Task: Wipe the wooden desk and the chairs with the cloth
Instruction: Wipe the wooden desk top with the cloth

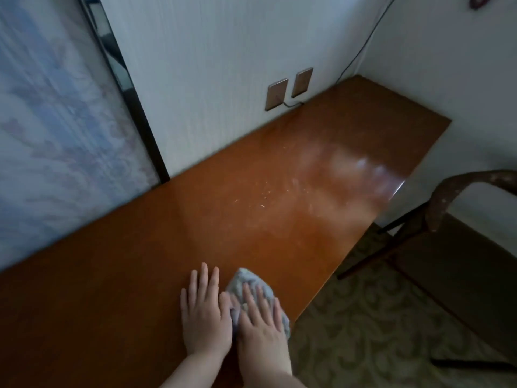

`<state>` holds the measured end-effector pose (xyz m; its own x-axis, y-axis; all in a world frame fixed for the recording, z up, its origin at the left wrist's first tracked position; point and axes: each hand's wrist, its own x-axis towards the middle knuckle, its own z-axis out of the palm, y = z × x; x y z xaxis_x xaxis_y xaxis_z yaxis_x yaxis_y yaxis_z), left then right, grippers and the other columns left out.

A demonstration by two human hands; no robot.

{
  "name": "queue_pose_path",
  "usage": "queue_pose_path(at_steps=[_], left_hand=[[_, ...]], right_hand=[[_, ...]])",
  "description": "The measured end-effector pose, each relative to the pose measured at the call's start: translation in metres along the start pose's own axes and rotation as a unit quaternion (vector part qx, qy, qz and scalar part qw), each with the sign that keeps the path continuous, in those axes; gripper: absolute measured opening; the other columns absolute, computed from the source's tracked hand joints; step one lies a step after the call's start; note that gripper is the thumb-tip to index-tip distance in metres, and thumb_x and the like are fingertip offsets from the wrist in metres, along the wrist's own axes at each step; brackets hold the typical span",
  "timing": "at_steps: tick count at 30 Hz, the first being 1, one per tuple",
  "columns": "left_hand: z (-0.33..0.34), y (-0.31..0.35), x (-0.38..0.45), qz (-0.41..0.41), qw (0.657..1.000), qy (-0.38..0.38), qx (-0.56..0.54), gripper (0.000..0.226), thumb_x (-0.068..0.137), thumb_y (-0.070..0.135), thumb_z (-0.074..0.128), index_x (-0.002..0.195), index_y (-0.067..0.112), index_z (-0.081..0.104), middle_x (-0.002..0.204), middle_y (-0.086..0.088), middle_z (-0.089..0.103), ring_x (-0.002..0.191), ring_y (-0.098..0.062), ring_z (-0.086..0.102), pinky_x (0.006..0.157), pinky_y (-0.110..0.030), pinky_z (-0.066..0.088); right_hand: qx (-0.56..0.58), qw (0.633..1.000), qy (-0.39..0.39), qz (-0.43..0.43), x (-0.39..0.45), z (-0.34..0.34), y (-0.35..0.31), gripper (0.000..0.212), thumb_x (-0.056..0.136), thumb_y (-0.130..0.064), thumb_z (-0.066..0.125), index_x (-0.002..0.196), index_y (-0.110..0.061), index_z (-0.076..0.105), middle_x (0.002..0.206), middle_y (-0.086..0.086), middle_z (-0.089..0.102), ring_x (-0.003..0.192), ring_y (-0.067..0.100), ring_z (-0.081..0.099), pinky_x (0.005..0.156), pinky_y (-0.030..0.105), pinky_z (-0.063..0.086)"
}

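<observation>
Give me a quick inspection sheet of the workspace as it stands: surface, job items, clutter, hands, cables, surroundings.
Surface: wooden desk, glossy; pale specks and a dusty patch toward its far end.
Job's things: cloth bunched on the desk near its front edge; chair stands to the right, off the desk end.
Clutter: nothing seen besides the specks.
Hands: left hand flat on the bare desk beside the cloth; right hand pressing flat on the cloth.
Cables: a dark cable runs down the wall to the desk's far corner; another leaves the wall plates.
Surroundings: white walls, a dark-framed panel on the left, patterned carpet.
</observation>
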<state>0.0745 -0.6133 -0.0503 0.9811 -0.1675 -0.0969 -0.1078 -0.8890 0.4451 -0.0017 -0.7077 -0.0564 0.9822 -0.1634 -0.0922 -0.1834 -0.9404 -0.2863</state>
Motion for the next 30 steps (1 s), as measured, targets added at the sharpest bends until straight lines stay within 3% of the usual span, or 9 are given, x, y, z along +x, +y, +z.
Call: queue_pose_path(at_steps=[3, 5, 9, 13, 16, 18, 22, 27, 30], left_hand=[[0.008, 0.018, 0.018, -0.005, 0.999, 0.035, -0.008, 0.058, 0.092, 0.039, 0.02, 0.14, 0.023, 0.048, 0.154, -0.001, 0.031, 0.144, -0.021, 0.023, 0.114, -0.044, 0.011], [0.013, 0.033, 0.03, 0.005, 1.0, 0.028, 0.002, 0.056, 0.092, 0.039, 0.025, 0.138, 0.021, 0.051, 0.153, -0.003, 0.035, 0.142, -0.022, 0.029, 0.112, -0.043, 0.009], [0.031, 0.073, 0.041, 0.028, 1.0, 0.0, 0.002, 0.058, 0.094, 0.043, 0.019, 0.145, 0.025, 0.039, 0.157, 0.003, 0.023, 0.145, -0.016, 0.018, 0.115, -0.038, -0.001], [0.041, 0.089, 0.045, -0.018, 0.999, 0.026, -0.018, 0.057, 0.095, 0.038, 0.019, 0.145, 0.021, 0.041, 0.156, 0.002, 0.023, 0.145, -0.018, 0.019, 0.117, -0.04, 0.005], [0.042, 0.089, 0.044, -0.036, 0.999, 0.018, 0.008, 0.061, 0.096, 0.045, 0.009, 0.148, 0.024, 0.033, 0.159, 0.002, 0.02, 0.147, -0.018, 0.011, 0.118, -0.042, 0.003], [0.04, 0.094, 0.045, -0.053, 0.998, 0.006, 0.031, 0.066, 0.093, 0.05, 0.001, 0.151, 0.027, 0.024, 0.16, 0.005, 0.011, 0.148, -0.015, 0.004, 0.119, -0.04, -0.001], [0.037, 0.101, 0.046, -0.083, 0.994, -0.022, 0.066, 0.063, 0.093, 0.052, -0.001, 0.152, 0.032, 0.009, 0.159, 0.01, -0.003, 0.147, -0.013, -0.007, 0.12, -0.04, -0.005], [0.039, 0.107, 0.046, -0.121, 0.99, -0.002, 0.077, 0.056, 0.099, 0.041, 0.026, 0.153, 0.028, 0.017, 0.159, 0.011, 0.003, 0.148, -0.013, 0.001, 0.119, -0.041, 0.001], [0.044, 0.131, 0.046, -0.178, 0.983, 0.04, 0.03, 0.054, 0.1, 0.04, 0.029, 0.151, 0.025, 0.025, 0.16, 0.004, 0.011, 0.148, -0.018, 0.006, 0.119, -0.042, 0.002]], right_hand=[[-0.09, 0.984, -0.046, -0.147, 0.038, -0.03, 0.017, 0.062, 0.093, -0.037, 0.041, 0.153, -0.034, 0.023, 0.159, -0.01, 0.017, 0.149, 0.017, -0.003, 0.121, 0.043, 0.005], [-0.056, 0.996, -0.055, -0.04, 0.065, -0.045, 0.056, 0.057, 0.103, -0.029, 0.032, 0.153, -0.04, 0.006, 0.16, -0.012, -0.005, 0.146, 0.014, -0.017, 0.117, 0.039, -0.018], [-0.036, 0.974, 0.073, 0.212, 0.055, -0.041, 0.093, 0.056, 0.097, -0.033, 0.031, 0.152, -0.034, 0.025, 0.158, -0.003, 0.027, 0.148, 0.017, 0.008, 0.116, 0.043, 0.005], [-0.036, 0.998, -0.04, 0.045, 0.049, -0.038, 0.065, 0.062, 0.087, -0.043, 0.039, 0.147, -0.032, 0.036, 0.153, -0.002, 0.038, 0.145, 0.021, 0.024, 0.111, 0.045, 0.014], [-0.063, 0.995, -0.053, -0.054, 0.079, -0.059, 0.102, 0.051, 0.102, -0.05, 0.015, 0.152, -0.044, 0.009, 0.16, -0.013, 0.001, 0.149, 0.015, -0.005, 0.116, 0.04, -0.008], [-0.024, 0.997, -0.031, 0.061, 0.091, -0.067, 0.143, 0.052, 0.097, -0.056, -0.005, 0.148, -0.049, -0.008, 0.158, -0.016, -0.015, 0.143, 0.009, -0.026, 0.114, 0.037, -0.02], [-0.047, 0.975, 0.073, 0.205, 0.072, -0.057, 0.163, 0.056, 0.096, -0.049, 0.017, 0.152, -0.04, 0.014, 0.161, -0.005, 0.018, 0.149, 0.014, -0.005, 0.117, 0.042, -0.001], [-0.133, 0.978, -0.017, -0.159, 0.086, -0.064, 0.153, 0.057, 0.092, -0.048, 0.034, 0.149, -0.04, 0.03, 0.154, -0.009, 0.034, 0.145, 0.018, 0.024, 0.119, 0.045, 0.02], [-0.091, 0.992, 0.061, 0.064, 0.108, -0.069, 0.21, 0.057, 0.096, -0.045, 0.033, 0.152, -0.039, 0.023, 0.157, -0.006, 0.029, 0.147, 0.018, 0.017, 0.117, 0.042, 0.006]])
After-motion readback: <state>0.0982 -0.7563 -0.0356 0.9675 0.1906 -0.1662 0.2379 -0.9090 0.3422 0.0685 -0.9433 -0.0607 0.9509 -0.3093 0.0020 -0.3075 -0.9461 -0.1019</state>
